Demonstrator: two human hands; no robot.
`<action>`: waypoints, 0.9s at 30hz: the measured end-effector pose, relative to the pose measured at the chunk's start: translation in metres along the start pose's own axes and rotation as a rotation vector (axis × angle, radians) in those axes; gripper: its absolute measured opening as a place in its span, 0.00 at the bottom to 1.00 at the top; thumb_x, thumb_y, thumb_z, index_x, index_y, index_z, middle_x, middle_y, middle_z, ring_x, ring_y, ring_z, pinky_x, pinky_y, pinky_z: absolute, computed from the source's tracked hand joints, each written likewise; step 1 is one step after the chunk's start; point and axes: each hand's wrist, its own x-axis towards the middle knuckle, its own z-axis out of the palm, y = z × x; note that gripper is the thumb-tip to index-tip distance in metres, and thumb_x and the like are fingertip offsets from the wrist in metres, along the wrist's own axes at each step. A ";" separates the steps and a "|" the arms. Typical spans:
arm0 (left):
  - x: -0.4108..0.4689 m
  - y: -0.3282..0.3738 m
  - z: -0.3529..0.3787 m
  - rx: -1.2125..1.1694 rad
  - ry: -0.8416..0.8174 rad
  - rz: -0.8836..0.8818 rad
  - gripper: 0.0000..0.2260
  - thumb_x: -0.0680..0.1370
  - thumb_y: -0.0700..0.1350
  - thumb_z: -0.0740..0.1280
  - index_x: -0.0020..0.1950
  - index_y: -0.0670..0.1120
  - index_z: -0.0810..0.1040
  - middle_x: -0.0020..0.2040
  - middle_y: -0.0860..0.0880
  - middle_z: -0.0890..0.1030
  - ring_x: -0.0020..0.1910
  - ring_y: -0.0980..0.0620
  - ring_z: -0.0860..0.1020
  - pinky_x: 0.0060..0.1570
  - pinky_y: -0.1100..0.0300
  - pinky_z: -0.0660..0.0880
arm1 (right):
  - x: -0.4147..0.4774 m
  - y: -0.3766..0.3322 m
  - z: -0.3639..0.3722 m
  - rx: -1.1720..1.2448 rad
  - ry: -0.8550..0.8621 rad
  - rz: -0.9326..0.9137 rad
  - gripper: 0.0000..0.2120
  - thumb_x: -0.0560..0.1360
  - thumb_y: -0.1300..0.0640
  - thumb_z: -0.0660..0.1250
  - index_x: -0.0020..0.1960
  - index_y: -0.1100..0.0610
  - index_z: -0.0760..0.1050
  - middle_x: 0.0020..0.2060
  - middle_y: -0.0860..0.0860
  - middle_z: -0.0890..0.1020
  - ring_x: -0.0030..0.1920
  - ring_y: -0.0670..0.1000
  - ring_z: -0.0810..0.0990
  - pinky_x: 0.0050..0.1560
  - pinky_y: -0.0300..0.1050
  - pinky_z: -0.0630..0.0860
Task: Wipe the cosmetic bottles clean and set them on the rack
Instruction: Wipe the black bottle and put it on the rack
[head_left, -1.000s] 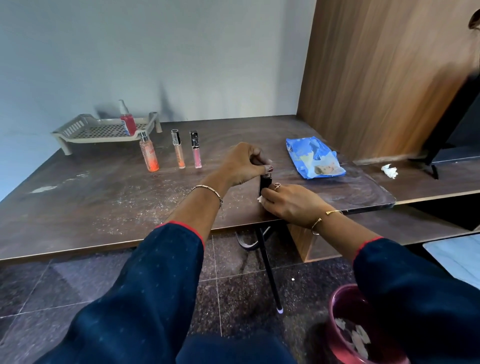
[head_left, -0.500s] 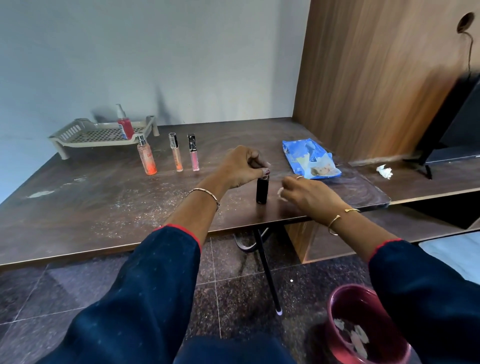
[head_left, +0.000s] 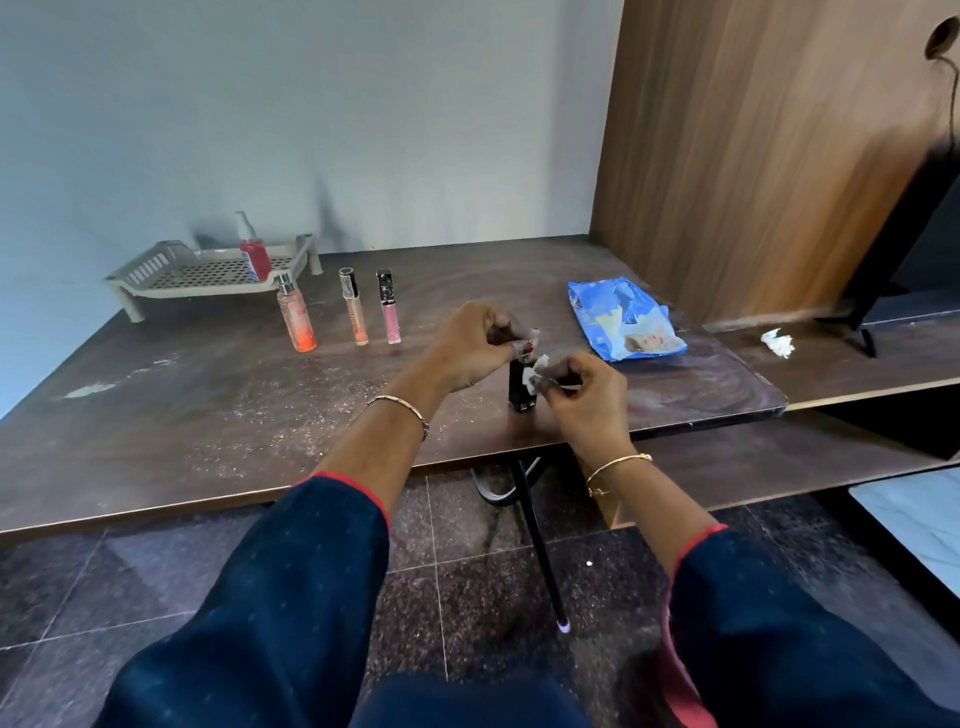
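A small black bottle (head_left: 521, 392) stands upright near the table's front edge. My left hand (head_left: 475, 347) pinches its top. My right hand (head_left: 584, 392) pinches a small white wipe (head_left: 535, 370) against the bottle's upper side. Farther back stand an orange spray bottle (head_left: 297, 322), an orange gloss tube (head_left: 355, 307) and a pink gloss tube (head_left: 388, 307). A red bottle (head_left: 254, 255) stands on the grey rack (head_left: 171, 273) at the back left.
A blue wipes packet (head_left: 621, 319) lies right of my hands on the dusty brown table (head_left: 156, 415). A crumpled white tissue (head_left: 778, 343) lies on the lower shelf at the right. A wooden panel (head_left: 753, 156) rises behind it.
My right hand drew away from the bottle half a second ago and has come back with the wipe against its upper side. My left hand stays on the bottle's top.
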 end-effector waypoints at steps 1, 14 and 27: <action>0.000 0.000 0.000 -0.003 -0.002 -0.001 0.08 0.73 0.32 0.70 0.51 0.32 0.80 0.51 0.39 0.83 0.36 0.66 0.80 0.48 0.70 0.77 | -0.002 0.004 0.000 -0.046 -0.028 -0.024 0.07 0.66 0.65 0.75 0.36 0.57 0.79 0.36 0.53 0.83 0.38 0.52 0.82 0.40 0.45 0.79; -0.001 -0.001 0.002 0.036 0.023 0.022 0.07 0.73 0.33 0.70 0.50 0.35 0.82 0.49 0.39 0.84 0.41 0.56 0.80 0.52 0.59 0.78 | 0.016 -0.012 -0.002 -0.030 0.009 -0.051 0.06 0.66 0.63 0.76 0.35 0.58 0.79 0.34 0.51 0.82 0.36 0.50 0.81 0.39 0.44 0.77; 0.003 -0.006 0.004 -0.002 0.013 -0.036 0.06 0.72 0.34 0.71 0.48 0.40 0.83 0.45 0.45 0.84 0.44 0.52 0.83 0.56 0.53 0.78 | 0.003 0.001 0.000 0.008 -0.003 -0.055 0.10 0.66 0.64 0.76 0.37 0.54 0.77 0.37 0.49 0.82 0.40 0.50 0.82 0.44 0.48 0.79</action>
